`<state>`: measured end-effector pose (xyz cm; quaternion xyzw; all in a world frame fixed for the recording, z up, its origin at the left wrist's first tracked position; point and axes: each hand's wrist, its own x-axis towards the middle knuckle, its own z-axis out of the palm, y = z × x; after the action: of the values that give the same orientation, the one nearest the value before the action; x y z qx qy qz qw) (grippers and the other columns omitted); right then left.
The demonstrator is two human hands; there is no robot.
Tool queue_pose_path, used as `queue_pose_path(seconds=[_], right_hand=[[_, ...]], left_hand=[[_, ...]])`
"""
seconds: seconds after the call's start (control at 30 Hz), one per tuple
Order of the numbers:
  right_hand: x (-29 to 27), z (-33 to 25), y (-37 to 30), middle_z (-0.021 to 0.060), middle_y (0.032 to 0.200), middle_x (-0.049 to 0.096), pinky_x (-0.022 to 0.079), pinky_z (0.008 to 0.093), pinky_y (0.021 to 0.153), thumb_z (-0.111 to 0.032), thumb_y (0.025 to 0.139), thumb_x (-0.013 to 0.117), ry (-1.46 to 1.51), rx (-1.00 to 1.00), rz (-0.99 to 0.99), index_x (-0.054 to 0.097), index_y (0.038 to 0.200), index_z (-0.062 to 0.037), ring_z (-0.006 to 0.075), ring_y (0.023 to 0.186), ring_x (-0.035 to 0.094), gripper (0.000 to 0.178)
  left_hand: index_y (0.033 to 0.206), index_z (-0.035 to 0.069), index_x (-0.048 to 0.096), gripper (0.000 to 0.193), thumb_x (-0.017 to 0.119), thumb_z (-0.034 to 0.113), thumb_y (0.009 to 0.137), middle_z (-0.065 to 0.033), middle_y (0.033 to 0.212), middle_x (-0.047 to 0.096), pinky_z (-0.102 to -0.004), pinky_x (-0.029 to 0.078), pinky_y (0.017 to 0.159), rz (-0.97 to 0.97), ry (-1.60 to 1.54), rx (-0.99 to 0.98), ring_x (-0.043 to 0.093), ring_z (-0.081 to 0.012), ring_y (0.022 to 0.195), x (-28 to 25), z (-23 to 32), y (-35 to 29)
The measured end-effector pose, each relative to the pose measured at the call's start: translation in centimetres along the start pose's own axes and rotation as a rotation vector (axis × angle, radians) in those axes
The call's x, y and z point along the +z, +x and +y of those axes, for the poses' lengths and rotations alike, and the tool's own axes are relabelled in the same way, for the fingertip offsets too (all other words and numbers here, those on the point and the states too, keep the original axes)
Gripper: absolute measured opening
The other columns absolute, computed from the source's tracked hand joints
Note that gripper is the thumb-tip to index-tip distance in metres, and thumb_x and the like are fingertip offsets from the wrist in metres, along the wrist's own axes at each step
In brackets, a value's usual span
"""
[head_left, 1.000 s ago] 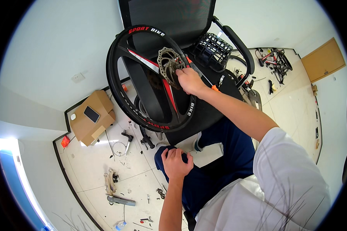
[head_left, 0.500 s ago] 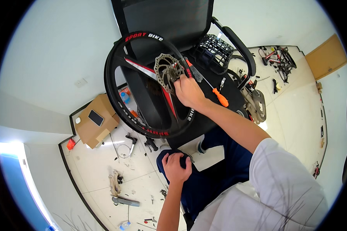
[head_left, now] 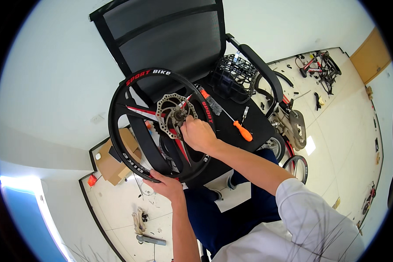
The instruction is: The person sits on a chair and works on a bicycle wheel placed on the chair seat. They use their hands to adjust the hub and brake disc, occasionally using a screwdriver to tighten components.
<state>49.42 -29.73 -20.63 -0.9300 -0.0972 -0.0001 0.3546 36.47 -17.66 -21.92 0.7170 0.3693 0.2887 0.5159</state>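
Note:
A black bicycle wheel (head_left: 114,120) with red-and-white marked spokes stands tilted on the office chair's seat, leaning against its left armrest. A silver brake disc (head_left: 162,114) with a wavy edge is fixed around its hub, facing me. My left hand (head_left: 167,187) grips the lower rim, thumb on the near face. At the hub, just right of the axle, my right hand (head_left: 198,134) is closed in a pinch. Whatever lies between those fingers is hidden. Right of the wheel, a screwdriver (head_left: 243,131) with an orange handle lies on the seat.
A black basket (head_left: 233,78) sits at the back of the chair (head_left: 161,39). Bicycle parts (head_left: 292,126) lie right of the chair, and a red-and-black frame (head_left: 316,70) is farther off. On the left floor are a cardboard box (head_left: 118,161) and a metal fork-like part (head_left: 139,220).
My left hand has left my knee and taken hold of the wheel's lower rim. In the shifted view, wheel and right hand appear lower and farther left; the right hand stays at the hub.

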Motion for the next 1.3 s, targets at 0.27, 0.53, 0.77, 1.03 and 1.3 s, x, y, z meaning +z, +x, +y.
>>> queue_pose_path(seconds=[0.27,0.53,0.77,1.03,1.3], right_hand=[[0.6,1.9,0.3,0.0269,0.061,0.061,0.054,0.0492,0.059,-0.016,0.09,0.054,0.005,-0.121,0.008,0.054,0.081,0.0081,0.0435,0.059,0.064,0.026],[-2.9,7.8,3.2,0.0179,0.057,0.06,0.054,0.0426,0.051,-0.02,0.085,0.06,-0.729,-0.874,-0.22,0.054,0.078,0.0016,0.0377,0.055,0.065,0.023],[-6.3,7.8,-2.5,0.0235,0.06,0.057,0.049,0.0495,0.057,-0.016,0.089,0.054,0.018,-0.255,-0.082,0.05,0.078,0.0017,0.0433,0.06,0.06,0.021],[-4.0,6.3,-4.1,0.0256,0.075,0.061,0.047,0.0463,0.069,-0.017,0.094,0.044,0.494,0.066,-0.225,0.057,0.091,0.0044,0.0443,0.075,0.061,0.025],[-2.6,5.0,-3.5,0.0074,0.061,0.05,0.039,0.0339,0.056,-0.02,0.095,0.05,0.549,0.083,-0.136,0.057,0.09,0.001,0.0166,0.055,0.048,0.023]], left_hand=[[0.141,-0.012,0.034,0.061,0.038,0.039,0.107,-0.0271,0.13,0.05,-0.0359,0.036,0.105,-0.002,0.018,0.045,0.05,-0.0333,0.117,0.3,-0.8,-0.1],[0.131,-0.01,0.047,0.054,0.04,0.038,0.107,-0.0217,0.115,0.058,-0.036,0.04,0.096,-0.093,0.111,0.07,0.053,-0.0297,0.104,-2.1,-0.9,3.1],[0.108,-0.006,0.051,0.045,0.04,0.036,0.107,-0.0068,0.08,0.045,-0.0334,0.038,0.071,-0.039,0.125,0.091,0.042,-0.0189,0.074,-1.8,-0.4,4.0],[0.114,0.006,0.052,0.048,0.029,0.047,0.105,-0.0069,0.095,0.056,-0.0271,0.044,0.075,-0.12,-0.164,-0.141,0.054,-0.0138,0.085,-3.5,-3.1,1.8],[0.112,0.002,0.058,0.038,0.067,0.024,0.083,-0.017,0.121,0.058,-0.0524,0.03,0.106,-0.585,0.741,0.615,0.049,-0.0356,0.12,-7.2,-6.4,-9.6]])
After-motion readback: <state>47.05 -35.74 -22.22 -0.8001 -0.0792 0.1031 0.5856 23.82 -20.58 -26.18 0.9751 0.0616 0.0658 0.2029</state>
